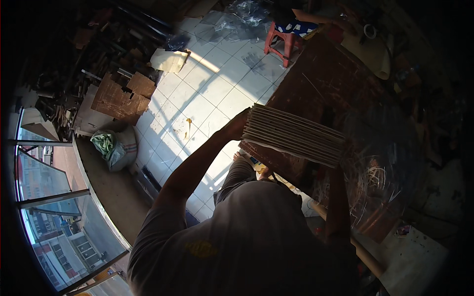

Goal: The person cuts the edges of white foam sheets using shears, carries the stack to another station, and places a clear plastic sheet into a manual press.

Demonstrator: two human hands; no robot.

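A thick stack of thin grey-brown sheets (295, 134), seen edge-on and perhaps cardboard, spans the space between my hands. My left hand (240, 124) is closed on the stack's left end, its fingers partly hidden behind it. At the opposite end, my right hand (337, 169) grips the lower right corner and is mostly in shadow. Beneath the stack lies a worn dark-brown table (316, 84); whether the sheets touch its top I cannot tell.
A red plastic stool (282, 45) stands beyond the table. Clear plastic film and pale strands (377, 172) lie to the right. On the left are a white sack (123, 148), brown board pieces (116, 98) and a dark heap of scraps. Sunlit tiles (212, 93) cover the floor.
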